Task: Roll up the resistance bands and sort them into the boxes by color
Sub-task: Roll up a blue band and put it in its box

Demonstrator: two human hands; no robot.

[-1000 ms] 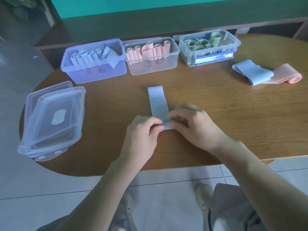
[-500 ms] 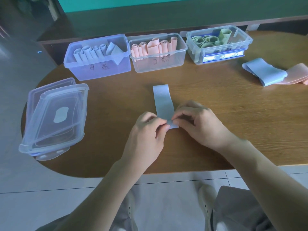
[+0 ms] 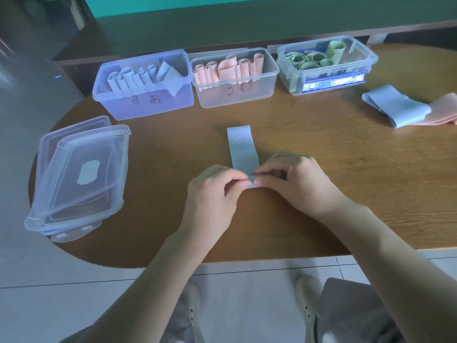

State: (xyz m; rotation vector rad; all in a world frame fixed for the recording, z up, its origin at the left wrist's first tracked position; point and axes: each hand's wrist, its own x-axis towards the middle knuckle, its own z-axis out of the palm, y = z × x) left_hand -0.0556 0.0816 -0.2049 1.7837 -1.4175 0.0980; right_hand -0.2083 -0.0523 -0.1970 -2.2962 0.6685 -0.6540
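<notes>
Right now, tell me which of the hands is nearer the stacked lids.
Left. The left hand pinches the blue band at mid-table, on the side toward the stacked lids. The right hand pinches it too, on the side away from them.

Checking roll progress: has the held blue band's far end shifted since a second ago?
No. The held blue band ends equally short of the pink box.

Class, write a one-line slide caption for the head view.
Both hands, left and right, pinch the near end of a blue band, with three sorting boxes behind.
</notes>
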